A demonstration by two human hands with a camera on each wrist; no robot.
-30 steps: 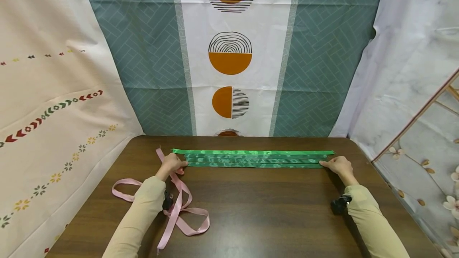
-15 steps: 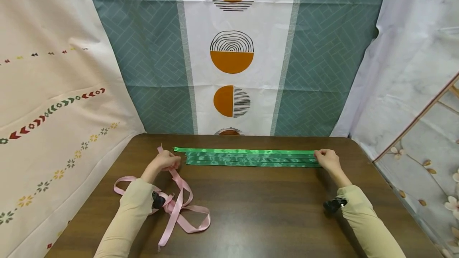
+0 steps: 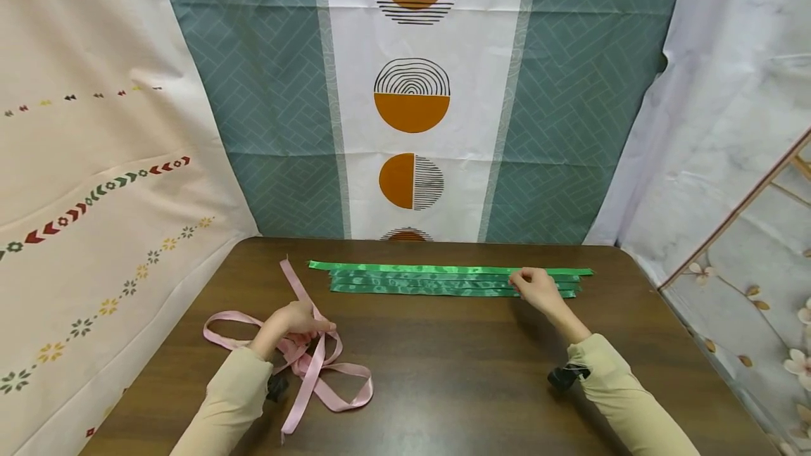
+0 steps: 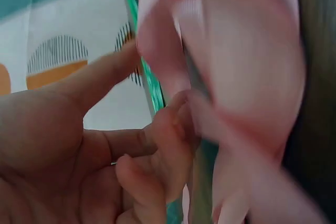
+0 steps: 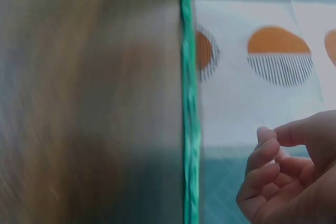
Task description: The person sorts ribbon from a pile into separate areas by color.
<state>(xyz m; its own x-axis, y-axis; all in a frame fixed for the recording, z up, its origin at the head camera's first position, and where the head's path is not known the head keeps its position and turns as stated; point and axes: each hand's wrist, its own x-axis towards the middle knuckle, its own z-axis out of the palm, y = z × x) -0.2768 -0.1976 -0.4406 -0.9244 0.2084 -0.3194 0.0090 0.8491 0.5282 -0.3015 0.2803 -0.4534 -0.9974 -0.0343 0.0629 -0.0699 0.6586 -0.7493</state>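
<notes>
Several green satin ribbons [image 3: 412, 280] lie side by side across the far part of the table, the brightest [image 3: 380, 267] at the back. On the left, a long pink ribbon [image 3: 355, 403] is heaped in loose loops with a knotted middle. My left hand [image 3: 294, 321] reaches over that heap, its fingertips at the pink strands. In the left wrist view its thumb [image 4: 105, 74] stands apart from bent fingers that touch the blurred pink ribbon [image 4: 252, 72]. Above the green ribbons, right of centre, hovers my right hand [image 3: 537, 287], fingers loosely curled, holding nothing.
The brown wooden table [image 3: 443, 371] has its back edge against a patterned curtain [image 3: 412, 90]. Printed cloths hang at the left [image 3: 114, 231] and right [image 3: 728, 195]. Each wrist bears a black camera.
My right hand has left the right ends of the green ribbons and moved left. My left hand went from the green ribbons' left end to the pink ribbon, nearer me.
</notes>
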